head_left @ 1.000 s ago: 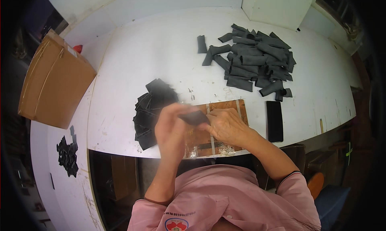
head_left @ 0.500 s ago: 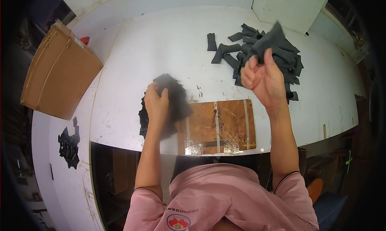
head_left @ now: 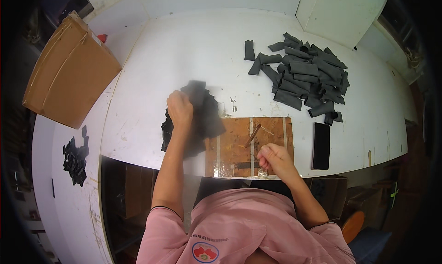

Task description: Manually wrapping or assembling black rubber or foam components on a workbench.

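My left hand [head_left: 180,109] is closed at the upper part of a dark, partly blurred heap of black pieces [head_left: 168,133]. A dark grey fabric tube [head_left: 196,90] shows at its fingertips, smeared. My right hand [head_left: 277,160] is over the lower right of a brown taped board [head_left: 230,146], fingers curled together; what they hold, if anything, is hidden. A thin reddish-brown stick [head_left: 252,135] slants over the board just beyond these fingers; I cannot tell whether they touch. Flat dark grey fabric tubes [head_left: 304,68] lie piled at the far right.
A black flat rectangular object [head_left: 321,146] lies right of the board. An open-looking cardboard box [head_left: 69,71] stands at the far left, with a small heap of black pieces [head_left: 76,160] nearer me. A pale cabinet [head_left: 341,11] borders the back right of the white table [head_left: 184,43].
My right hand has come down from the grey pile to the board, and the raised dark grey piece no longer shows in it. The stick and the black rectangle now show. My left hand has closed.
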The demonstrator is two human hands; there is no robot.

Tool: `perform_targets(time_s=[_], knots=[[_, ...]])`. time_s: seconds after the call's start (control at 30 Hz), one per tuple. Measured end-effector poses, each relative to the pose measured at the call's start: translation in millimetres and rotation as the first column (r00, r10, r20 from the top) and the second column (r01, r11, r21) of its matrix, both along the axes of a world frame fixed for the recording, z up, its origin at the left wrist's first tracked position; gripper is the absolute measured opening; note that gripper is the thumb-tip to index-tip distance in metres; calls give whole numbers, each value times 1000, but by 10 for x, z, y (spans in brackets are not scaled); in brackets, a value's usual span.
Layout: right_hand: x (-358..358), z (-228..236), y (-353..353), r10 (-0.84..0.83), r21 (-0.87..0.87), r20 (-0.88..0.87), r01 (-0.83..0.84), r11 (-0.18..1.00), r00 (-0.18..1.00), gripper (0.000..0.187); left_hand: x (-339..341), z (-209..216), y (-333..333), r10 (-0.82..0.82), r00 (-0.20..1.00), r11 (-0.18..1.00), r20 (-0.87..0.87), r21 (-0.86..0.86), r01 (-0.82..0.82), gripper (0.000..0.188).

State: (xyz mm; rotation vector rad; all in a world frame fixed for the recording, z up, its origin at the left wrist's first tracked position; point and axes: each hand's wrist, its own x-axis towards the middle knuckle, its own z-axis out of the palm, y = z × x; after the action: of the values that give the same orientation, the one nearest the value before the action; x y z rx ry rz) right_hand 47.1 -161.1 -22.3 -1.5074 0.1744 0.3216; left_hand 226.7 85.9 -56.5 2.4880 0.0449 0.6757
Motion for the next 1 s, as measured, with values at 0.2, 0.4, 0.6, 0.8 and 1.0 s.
perform_targets(time_s=[0.2, 0.4, 0.6, 0.8, 1.0], knots=[[-115, 434, 215, 240, -496, 391, -16, 868, 888, 16, -1018, 790, -396, -101, 973, 854, 205, -484, 191, 7], [-77, 672, 365, 13, -382, 758, 428, 819, 652, 20, -1920, 969, -599, -587, 807, 206, 61, -953, 222, 11], [-150, 491, 246, -60, 116, 199, 37, 993, 978, 13, -2156, 725, -606, -638, 766, 51, 75, -989, 139, 12], [-302, 504, 91, 274, -312, 352, -164, 936, 895, 14, -1970, 860, -522, -779, 627, 91, -13, -992, 92, 20], [-384, 522, 53, 446, -408, 304, -308, 860, 842, 14, -2009, 774, -457, -907, 415, 132, -68, -983, 128, 6]])
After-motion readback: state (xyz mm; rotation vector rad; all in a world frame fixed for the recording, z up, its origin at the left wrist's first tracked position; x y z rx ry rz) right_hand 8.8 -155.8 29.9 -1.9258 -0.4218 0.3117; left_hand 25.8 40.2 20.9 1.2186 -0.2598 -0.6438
